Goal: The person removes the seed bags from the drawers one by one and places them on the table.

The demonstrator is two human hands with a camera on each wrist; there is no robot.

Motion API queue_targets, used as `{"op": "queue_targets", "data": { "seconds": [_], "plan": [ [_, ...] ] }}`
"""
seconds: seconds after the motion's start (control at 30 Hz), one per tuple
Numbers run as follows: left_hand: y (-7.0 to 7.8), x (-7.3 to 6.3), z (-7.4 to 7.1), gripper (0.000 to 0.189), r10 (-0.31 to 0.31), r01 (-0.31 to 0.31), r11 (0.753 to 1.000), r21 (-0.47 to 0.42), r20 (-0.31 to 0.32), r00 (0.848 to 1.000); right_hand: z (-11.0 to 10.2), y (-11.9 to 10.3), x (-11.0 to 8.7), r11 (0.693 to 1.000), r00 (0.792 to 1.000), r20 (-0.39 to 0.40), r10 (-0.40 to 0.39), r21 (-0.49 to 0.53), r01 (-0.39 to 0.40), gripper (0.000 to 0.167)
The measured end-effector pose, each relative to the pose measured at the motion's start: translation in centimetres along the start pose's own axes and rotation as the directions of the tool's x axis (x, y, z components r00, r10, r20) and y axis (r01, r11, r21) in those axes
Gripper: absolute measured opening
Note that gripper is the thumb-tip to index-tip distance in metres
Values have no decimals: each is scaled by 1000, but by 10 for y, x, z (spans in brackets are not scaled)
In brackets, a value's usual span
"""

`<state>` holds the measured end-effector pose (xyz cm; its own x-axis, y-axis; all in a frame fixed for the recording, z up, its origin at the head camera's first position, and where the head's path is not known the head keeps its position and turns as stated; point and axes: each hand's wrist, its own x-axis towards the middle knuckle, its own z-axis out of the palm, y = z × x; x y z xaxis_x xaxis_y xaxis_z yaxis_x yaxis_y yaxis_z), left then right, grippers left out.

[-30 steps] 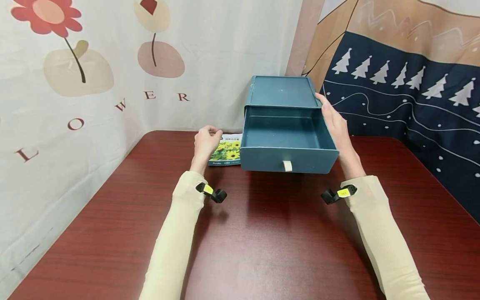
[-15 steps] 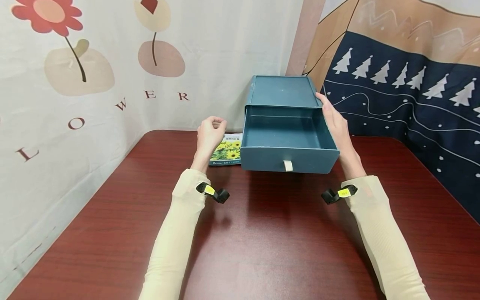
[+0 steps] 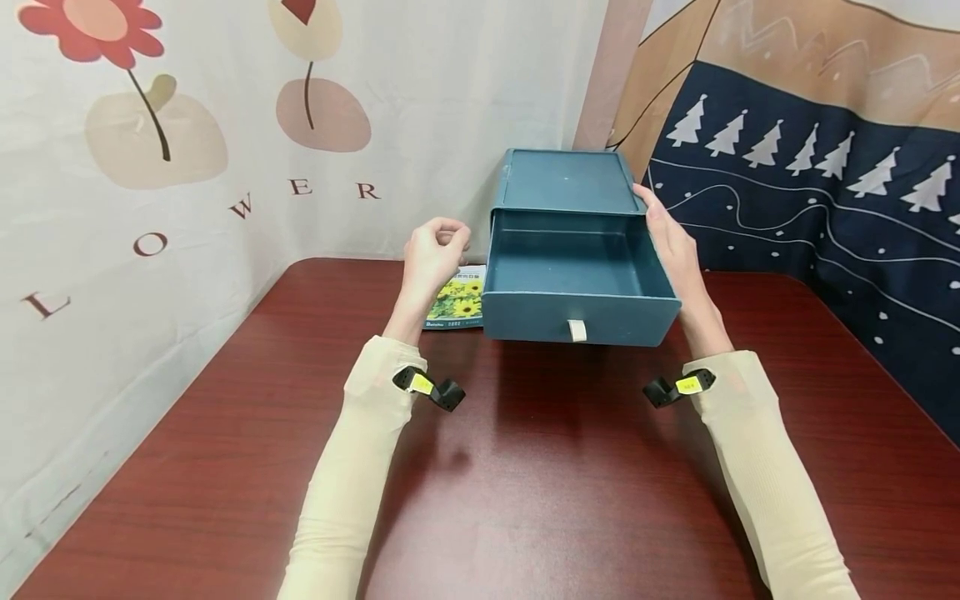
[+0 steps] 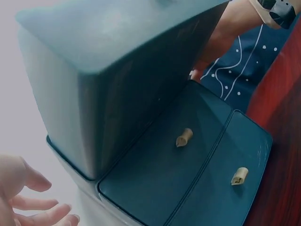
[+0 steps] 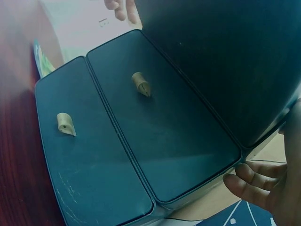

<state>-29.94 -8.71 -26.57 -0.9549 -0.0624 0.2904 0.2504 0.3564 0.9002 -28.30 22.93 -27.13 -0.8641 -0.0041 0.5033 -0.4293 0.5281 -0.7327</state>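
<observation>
A blue-green drawer unit point(image 3: 566, 182) stands at the back of the table, its top drawer point(image 3: 577, 318) pulled far out and bare inside. My left hand point(image 3: 433, 260) is raised just left of that drawer, fingers loosely bent and holding nothing; in the left wrist view the left hand point(image 4: 30, 197) is beside the unit's side wall. My right hand point(image 3: 675, 250) rests along the unit's right side, a fingertip at the top edge. In the right wrist view the right hand point(image 5: 270, 183) has its fingers against the side, near the closed middle drawer point(image 5: 164, 127).
Left of the unit lies a printed packet with yellow sunflowers point(image 3: 461, 307), partly behind my left hand. Two closed lower drawers carry small beige pull tabs point(image 4: 240, 175). A white curtain point(image 3: 420, 100) and a dark blue tree-print cloth point(image 3: 810, 192) hang behind the red-brown table point(image 3: 570, 500).
My left hand has risen from beside the packet and shifted right, nearer the open drawer. The right hand and the drawer unit have stayed in place.
</observation>
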Motion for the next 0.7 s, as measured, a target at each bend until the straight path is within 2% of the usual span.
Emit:
{"op": "queue_targets", "data": {
  "seconds": [0.2,0.43,0.7],
  "plan": [
    [7,-3,2,24,16,-16,1000,-12,6,1000,0,0,0,1000,1000,1,-1,-2,1,54],
    [15,-8,2,24,56,-56,998,13,0,998,1,-1,1,1000,1000,-3,-7,-7,7,54],
    [25,-14,4,24,76,-76,997,-15,7,997,-1,1,0,1000,1000,-1,-5,-6,5,54]
  ]
}}
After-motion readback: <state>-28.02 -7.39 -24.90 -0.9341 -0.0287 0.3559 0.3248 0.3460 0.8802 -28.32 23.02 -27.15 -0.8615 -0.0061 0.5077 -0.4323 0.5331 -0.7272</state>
